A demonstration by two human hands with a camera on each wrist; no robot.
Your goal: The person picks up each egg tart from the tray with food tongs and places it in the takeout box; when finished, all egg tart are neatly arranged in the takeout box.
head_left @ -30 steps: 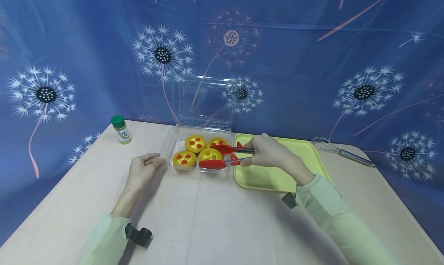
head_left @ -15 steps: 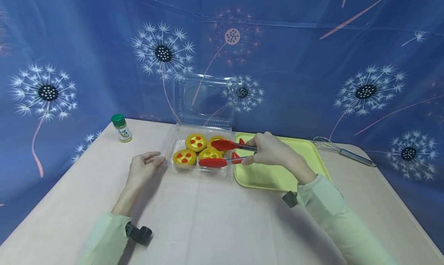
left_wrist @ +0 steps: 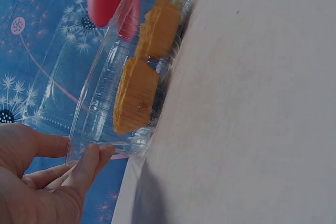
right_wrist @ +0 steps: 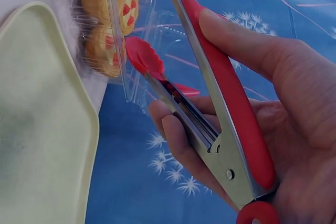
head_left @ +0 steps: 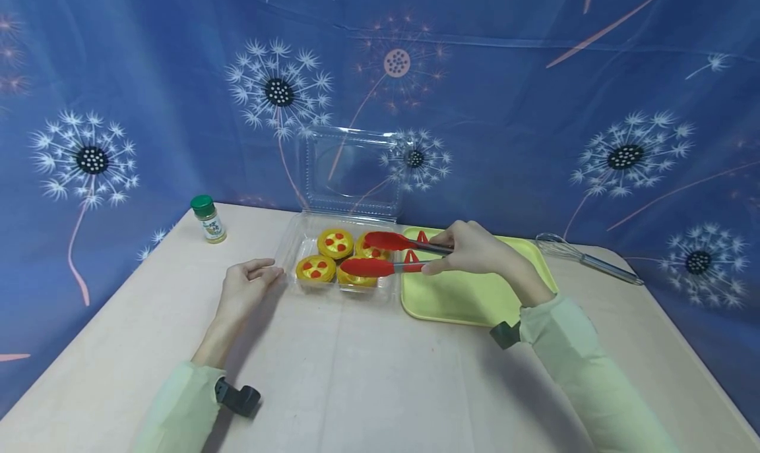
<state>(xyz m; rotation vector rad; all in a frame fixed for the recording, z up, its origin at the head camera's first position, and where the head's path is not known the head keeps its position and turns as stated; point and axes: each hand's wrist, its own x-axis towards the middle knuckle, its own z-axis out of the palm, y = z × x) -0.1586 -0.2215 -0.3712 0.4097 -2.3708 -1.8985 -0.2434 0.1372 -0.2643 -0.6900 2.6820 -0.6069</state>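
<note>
My right hand [head_left: 475, 248] holds red-tipped metal tongs [head_left: 368, 267], thumb on one handle and fingers on the other. The tongs' arms stand apart, with nothing between the tips. They hang over the right-hand pair of egg tarts in a clear plastic box [head_left: 289, 245], partly covering them. Several tarts with red dots sit in the box, among them a front-left tart [head_left: 315, 269] and a back-left tart [head_left: 335, 243]. My left hand [left_wrist: 52, 177] pinches the box's left rim between thumb and fingers. The hinged clear lid [head_left: 350, 169] stands raised behind.
A yellow tray [head_left: 454, 311] lies right beside the box, under my right hand. Farther right is a wire whisk [head_left: 605, 267]. At the back left stands a green-capped seasoning bottle [head_left: 210, 225]. A blue dandelion-print cloth [head_left: 505, 143] hangs behind the table.
The tongs have risen slightly and shifted a little right and back with my right hand. Their tips overlap the tarts differently. My left hand stays at the box rim.
</note>
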